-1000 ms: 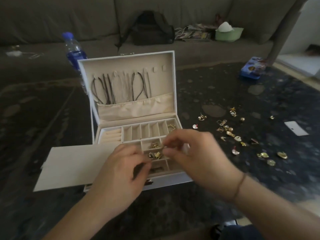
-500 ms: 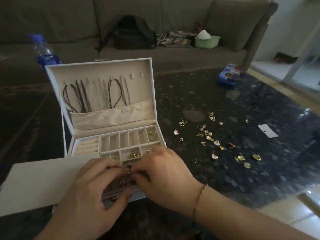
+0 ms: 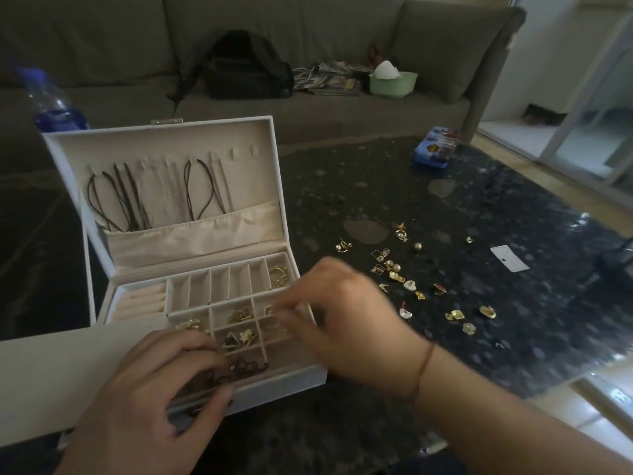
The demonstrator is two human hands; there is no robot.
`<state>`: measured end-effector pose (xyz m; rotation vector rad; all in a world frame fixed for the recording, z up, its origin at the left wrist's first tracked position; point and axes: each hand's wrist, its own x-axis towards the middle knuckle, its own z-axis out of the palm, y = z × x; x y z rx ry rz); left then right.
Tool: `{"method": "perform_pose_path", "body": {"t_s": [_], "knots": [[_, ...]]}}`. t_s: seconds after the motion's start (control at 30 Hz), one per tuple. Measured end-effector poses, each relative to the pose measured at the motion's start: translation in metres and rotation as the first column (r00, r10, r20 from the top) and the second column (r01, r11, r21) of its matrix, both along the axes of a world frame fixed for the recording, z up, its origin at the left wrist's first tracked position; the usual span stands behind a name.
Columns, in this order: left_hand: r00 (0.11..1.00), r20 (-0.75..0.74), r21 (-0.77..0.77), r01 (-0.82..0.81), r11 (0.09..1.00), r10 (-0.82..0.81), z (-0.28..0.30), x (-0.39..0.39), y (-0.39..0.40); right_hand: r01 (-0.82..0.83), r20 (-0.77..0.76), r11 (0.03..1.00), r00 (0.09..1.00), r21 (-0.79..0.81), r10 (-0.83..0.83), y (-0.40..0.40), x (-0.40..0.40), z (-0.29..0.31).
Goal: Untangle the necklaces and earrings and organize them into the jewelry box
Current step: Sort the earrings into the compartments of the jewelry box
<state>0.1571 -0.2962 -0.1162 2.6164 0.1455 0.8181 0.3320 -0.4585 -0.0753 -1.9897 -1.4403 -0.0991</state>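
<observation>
The white jewelry box (image 3: pixel 274 380) stands open on the dark table. Dark cord necklaces (image 3: pixel 126 197) hang inside its lid. Gold earrings (image 3: pixel 239 315) lie in several small compartments. My left hand (image 3: pixel 147 402) is at the box's front edge, with its fingers curled on a dark cord tangle (image 3: pixel 245 368) in the front compartment. My right hand (image 3: pixel 352 320) is blurred and hovers over the right compartments with its fingers stretched out. I see nothing in its fingers. Loose gold earrings (image 3: pixel 411 286) are scattered on the table right of the box.
A white board (image 3: pixel 61 371) lies left of the box under my left arm. A white card (image 3: pixel 509 258) and a blue tin (image 3: pixel 435 147) are on the table farther right. A water bottle (image 3: pixel 54 104) stands behind the box. The sofa holds a backpack (image 3: pixel 246 66) and a green bowl (image 3: pixel 394 84).
Both hands came down together into the front compartments with a dark tangle. Now my right hand has pulled up and to the right while my left stays on the tangle. The camera has turned right.
</observation>
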Motion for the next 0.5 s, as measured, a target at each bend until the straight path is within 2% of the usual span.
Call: {"method": "perform_pose_path", "body": {"t_s": [0.07, 0.13, 0.2, 0.27, 0.37, 0.5], "knots": [[0.999, 0.037, -0.022, 0.013, 1.0, -0.012, 0.001, 0.001, -0.002, 0.199, -0.036, 0.98, 0.98, 0.024, -0.198, -0.015, 0.037, 0.003], [0.998, 0.056, -0.022, 0.026, 0.999, -0.024, 0.002, 0.002, -0.002, 0.397, -0.062, 0.915, 0.914, -0.076, -0.401, -0.032, 0.083, 0.0], [0.998, 0.054, 0.0, 0.033, 0.999, -0.033, 0.003, 0.002, -0.001, 0.526, -0.013, 0.823, 0.841, -0.214, -0.541, -0.044, 0.123, -0.007], [0.998, 0.058, -0.005, 0.017, 1.0, -0.017, 0.003, 0.002, 0.0, 0.535, 0.033, 0.774, 0.829, -0.338, -0.559, -0.047, 0.148, -0.016], [0.998, 0.063, -0.028, -0.002, 1.0, 0.003, 0.004, 0.001, 0.001, 0.453, 0.084, 0.733, 0.873, -0.508, -0.481, -0.042, 0.164, -0.027], [0.995, 0.098, -0.049, 0.014, 0.999, -0.009, 0.007, 0.001, -0.004, 0.415, 0.14, 0.704, 0.899, -0.577, -0.415, -0.039, 0.168, -0.03]]}}
